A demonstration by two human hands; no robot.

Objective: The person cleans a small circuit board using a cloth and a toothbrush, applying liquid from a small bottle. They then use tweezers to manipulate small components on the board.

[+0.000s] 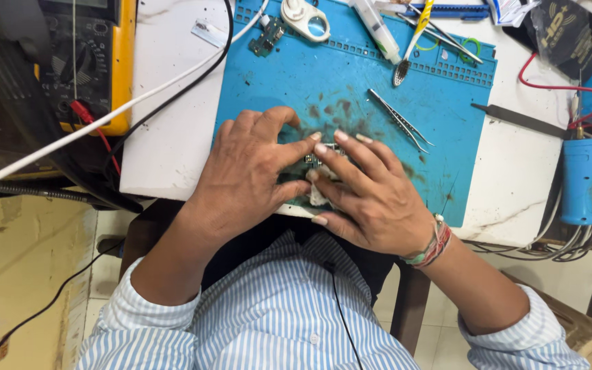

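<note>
Pinching a small circuit board between both hands at the centre of the frame, low on the blue work mat. The left hand has thumb and forefinger closed on the board's left edge, the other fingers curled on the mat. The right hand holds a crumpled whitish wipe under its thumb and presses fingertips down on the board from the right. Most of the board is hidden by fingers; only a dark sliver with small components shows.

Step in hand, as judged: wiping or rubbing the board clean while it is steadied against the mat. Dark smears on the mat around the hands fit this. Next move likely calls for a firm left-hand grip and light, even pressure from the wipe, so no small part is torn off.

Outward: metal tweezers lie just upper right of the hands. Farther up, a brush, a white syringe tube, a loupe and a second small green board sit along the mat's top edge. A blue handheld tool rests at right on the white tabletop; a yellow multimeter stands at upper left, with a white cable crossing below it.
</note>
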